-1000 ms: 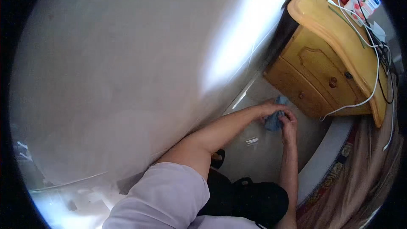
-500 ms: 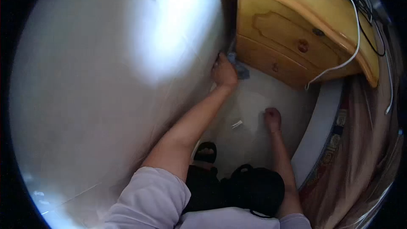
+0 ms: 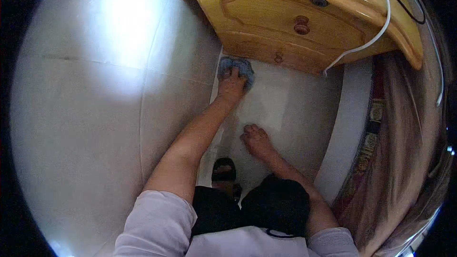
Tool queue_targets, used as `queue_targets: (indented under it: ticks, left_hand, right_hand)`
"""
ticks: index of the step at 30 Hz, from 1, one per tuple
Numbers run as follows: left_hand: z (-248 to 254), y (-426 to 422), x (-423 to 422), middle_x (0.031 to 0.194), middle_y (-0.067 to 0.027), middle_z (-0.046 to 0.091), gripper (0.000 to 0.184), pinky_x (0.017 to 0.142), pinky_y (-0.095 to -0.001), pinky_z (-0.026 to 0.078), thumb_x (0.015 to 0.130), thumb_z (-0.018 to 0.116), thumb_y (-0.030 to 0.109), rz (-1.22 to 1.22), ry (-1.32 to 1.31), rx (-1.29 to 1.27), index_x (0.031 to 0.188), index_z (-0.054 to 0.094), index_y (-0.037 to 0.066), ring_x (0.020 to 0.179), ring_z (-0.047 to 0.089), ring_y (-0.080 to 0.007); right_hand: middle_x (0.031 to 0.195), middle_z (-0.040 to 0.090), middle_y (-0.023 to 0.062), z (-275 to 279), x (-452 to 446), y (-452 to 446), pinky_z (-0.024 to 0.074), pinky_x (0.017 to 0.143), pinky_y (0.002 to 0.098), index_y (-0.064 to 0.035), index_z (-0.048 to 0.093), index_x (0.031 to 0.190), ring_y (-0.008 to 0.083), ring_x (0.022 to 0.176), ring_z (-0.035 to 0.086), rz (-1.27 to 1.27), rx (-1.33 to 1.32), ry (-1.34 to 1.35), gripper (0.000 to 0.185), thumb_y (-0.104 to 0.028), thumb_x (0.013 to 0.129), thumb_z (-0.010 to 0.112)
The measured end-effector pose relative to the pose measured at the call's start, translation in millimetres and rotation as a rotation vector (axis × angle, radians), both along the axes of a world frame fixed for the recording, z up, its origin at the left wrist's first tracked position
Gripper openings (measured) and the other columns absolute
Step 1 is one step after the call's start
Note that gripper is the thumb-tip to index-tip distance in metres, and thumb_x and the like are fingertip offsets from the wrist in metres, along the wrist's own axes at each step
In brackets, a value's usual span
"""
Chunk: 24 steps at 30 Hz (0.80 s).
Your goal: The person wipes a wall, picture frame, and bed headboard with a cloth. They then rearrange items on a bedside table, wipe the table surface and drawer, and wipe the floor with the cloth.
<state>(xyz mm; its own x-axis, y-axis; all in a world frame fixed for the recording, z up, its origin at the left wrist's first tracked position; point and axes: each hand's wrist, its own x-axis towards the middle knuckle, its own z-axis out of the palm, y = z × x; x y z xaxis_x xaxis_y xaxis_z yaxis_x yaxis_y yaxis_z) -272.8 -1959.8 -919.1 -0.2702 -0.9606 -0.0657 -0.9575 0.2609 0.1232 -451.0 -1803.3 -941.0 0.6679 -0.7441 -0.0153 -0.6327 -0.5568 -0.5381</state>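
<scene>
A crumpled blue-grey cloth (image 3: 245,70) lies on the floor where the wall meets the cabinet's base. My left hand (image 3: 232,85) presses on it, fingers in its folds. Closer to my body, my right hand (image 3: 257,142) is low over the pale floor (image 3: 271,97), with its fingers curled downward. Its fingertips are partly hidden, and I cannot make out what is under them. The yellow wooden cabinet (image 3: 266,19) stands just beyond both hands.
On the left rises the tiled wall (image 3: 95,128), with a bright light patch. A white cable (image 3: 366,45) hangs over the cabinet front. To the right are a pale raised edge (image 3: 340,128) and a brown curtain (image 3: 404,162). A black sandal (image 3: 223,169) is on my foot.
My left hand has come down onto the cloth. My right hand has moved left to where a small white piece lay; that piece is now out of sight. The view has shifted.
</scene>
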Motion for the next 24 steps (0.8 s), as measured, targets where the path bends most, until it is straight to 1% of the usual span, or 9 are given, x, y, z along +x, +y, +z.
queue_targets:
  ticks: [3, 4, 6, 7, 10, 12, 16, 20, 24]
  left_hand:
    - [13.2, -10.3, 8.6, 0.125, -0.0189, 0.054, 0.037, 0.093, -0.0568, 0.048, 0.08, 0.077, 0.023, 0.094, 0.106, 0.168, 0.115, 0.069, 0.015, 0.114, 0.056, -0.0439]
    - [11.4, -13.2, 5.6, 0.125, -0.0189, 0.054, 0.037, 0.093, -0.0568, 0.048, 0.08, 0.077, 0.023, 0.088, 0.11, 0.167, 0.115, 0.069, 0.015, 0.114, 0.056, -0.0439]
    - [6.8, -18.6, 0.2, 0.129, -0.0183, 0.051, 0.043, 0.094, -0.054, 0.049, 0.078, 0.075, 0.02, 0.202, 0.276, 0.2, 0.12, 0.067, 0.014, 0.114, 0.055, -0.0421]
    - [3.6, -20.0, -3.5, 0.131, -0.018, 0.05, 0.046, 0.095, -0.0525, 0.049, 0.077, 0.075, 0.019, 0.256, 0.357, 0.222, 0.122, 0.067, 0.013, 0.114, 0.055, -0.0412]
    - [3.6, -22.7, -35.7, 0.127, -0.018, 0.052, 0.046, 0.093, -0.0523, 0.05, 0.078, 0.073, 0.016, 0.149, 0.34, 0.085, 0.123, 0.067, 0.014, 0.11, 0.056, -0.0416]
    - [7.0, -25.5, -50.9, 0.126, -0.0181, 0.053, 0.046, 0.092, -0.0521, 0.05, 0.078, 0.072, 0.014, 0.104, 0.341, 0.013, 0.124, 0.067, 0.015, 0.109, 0.056, -0.0418]
    - [7.1, -26.0, -57.3, 0.122, -0.017, 0.057, 0.055, 0.097, -0.0533, 0.048, 0.076, 0.072, 0.006, -0.13, 0.202, 0.157, 0.129, 0.066, 0.016, 0.112, 0.056, -0.0426]
    - [-22.9, 29.3, -86.5, 0.127, -0.0143, 0.058, 0.054, 0.103, -0.0513, 0.048, 0.075, 0.069, 0.002, -0.529, 0.438, 0.292, 0.127, 0.068, 0.017, 0.12, 0.054, -0.0412]
    - [-14.2, 75.8, -93.5, 0.122, -0.013, 0.064, 0.039, 0.103, -0.0504, 0.049, 0.075, 0.073, 0.005, -0.634, 0.574, 0.529, 0.112, 0.075, 0.017, 0.116, 0.059, -0.0374]
  right_hand:
    - [0.113, 0.063, 0.0145, -6.2, -28.6, -8.8, 0.0516, 0.089, 0.0405, -0.0054, 0.072, 0.101, 0.0322, 0.103, 0.062, -0.268, 0.305, -0.075, 0.017, -0.008, 0.085, 0.07]
    - [0.107, 0.064, 0.0143, -21.3, -41.5, -13.8, 0.0528, 0.087, 0.043, -0.0051, 0.071, 0.1, 0.0329, 0.098, 0.063, -0.603, 0.389, -0.245, 0.015, -0.01, 0.086, 0.069]
    - [0.1, 0.064, 0.0128, -21.0, -70.9, -29.9, 0.0524, 0.083, 0.0409, -0.0041, 0.07, 0.096, 0.0291, 0.092, 0.063, -1.031, 0.246, -0.329, 0.012, -0.011, 0.086, 0.07]
    - [0.1, 0.062, 0.0117, -7.5, -88.2, -37.8, 0.0507, 0.081, 0.0363, -0.0034, 0.07, 0.094, 0.0246, 0.093, 0.061, -1.114, 0.022, -0.236, 0.011, -0.01, 0.085, 0.072]
    - [0.105, 0.071, 0.015, -18.1, -137.5, -43.1, 0.054, 0.088, 0.0438, -0.0028, 0.068, 0.111, 0.0329, 0.098, 0.067, -1.4, 0.249, 0.018, 0.025, -0.021, 0.094, 0.067]
    - [0.114, 0.07, 0.0179, -9.4, -153.2, -41.4, 0.0534, 0.091, 0.0437, -0.0009, 0.067, 0.117, 0.034, 0.104, 0.066, -1.494, 0.3, -0.046, 0.033, -0.026, 0.096, 0.066]
    - [0.124, 0.066, 0.0192, 7.3, -161.0, -56.3, 0.0513, 0.095, 0.0436, 0.0, 0.064, 0.124, 0.0339, 0.112, 0.064, -1.608, 0.304, -0.13, 0.038, -0.027, 0.099, 0.06]
    - [0.131, 0.063, 0.019, 3.8, -174.3, -97.6, 0.0491, 0.099, 0.0436, 0.0, 0.061, 0.13, 0.0332, 0.118, 0.061, -1.583, 0.185, -0.022, 0.04, -0.027, 0.102, 0.054]
    - [0.138, 0.06, 0.0188, 3.5, -175.4, -141.9, 0.0468, 0.103, 0.0436, 0.0, 0.057, 0.136, 0.0324, 0.124, 0.059, -1.439, 0.168, 0.116, 0.043, -0.026, 0.104, 0.047]
